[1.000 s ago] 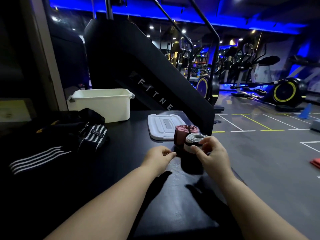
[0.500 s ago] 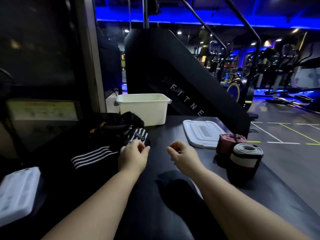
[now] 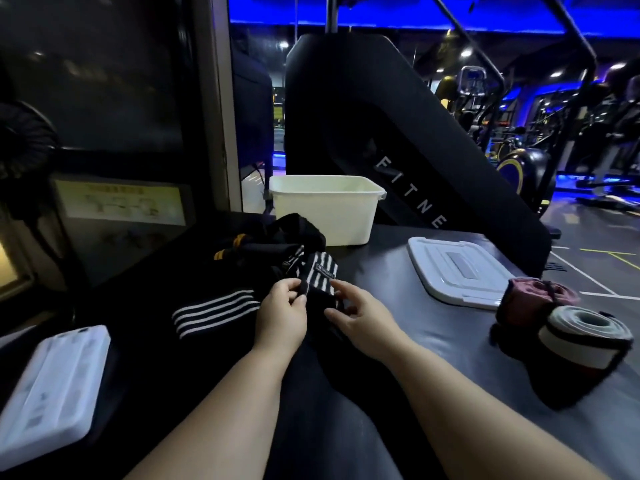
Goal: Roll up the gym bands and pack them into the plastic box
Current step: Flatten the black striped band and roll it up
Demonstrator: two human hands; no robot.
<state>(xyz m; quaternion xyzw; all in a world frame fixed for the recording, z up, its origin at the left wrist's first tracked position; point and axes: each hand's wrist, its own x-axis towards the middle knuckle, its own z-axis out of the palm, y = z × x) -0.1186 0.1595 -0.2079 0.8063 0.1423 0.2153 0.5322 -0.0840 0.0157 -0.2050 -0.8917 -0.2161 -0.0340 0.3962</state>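
While we hold the striped band (image 3: 318,277) by both edges, most of what can go wrong sits close to us. Nearest, at the table's left edge, lies a flat white case (image 3: 45,386), blurred; a wide swing of our left elbow could knock it off. Our left hand (image 3: 282,315) pinches the band's left edge between thumb and fingers, and our right hand (image 3: 362,322) curls its fingers round the right edge, so both are closed on the same cloth end above the table (image 3: 433,348). The rest of this band seems to run back into the tangled pile of bands (image 3: 273,242) just behind our fingers, and we cannot tell which loose length belongs to it. If we pull hard, we judge the pile may drag toward us or knot tighter; if we start rolling with slack or a twist, the roll will come out loose. To the right, the grey roll (image 3: 585,341) and the maroon roll (image 3: 538,297) stand close together near the table's edge; a bumped forearm could tip them off or let them unwind. Farther back lies the lid (image 3: 457,268), off the plastic box (image 3: 325,209), which stands open beyond the pile; its floor is hidden, so how much room remains we cannot say.
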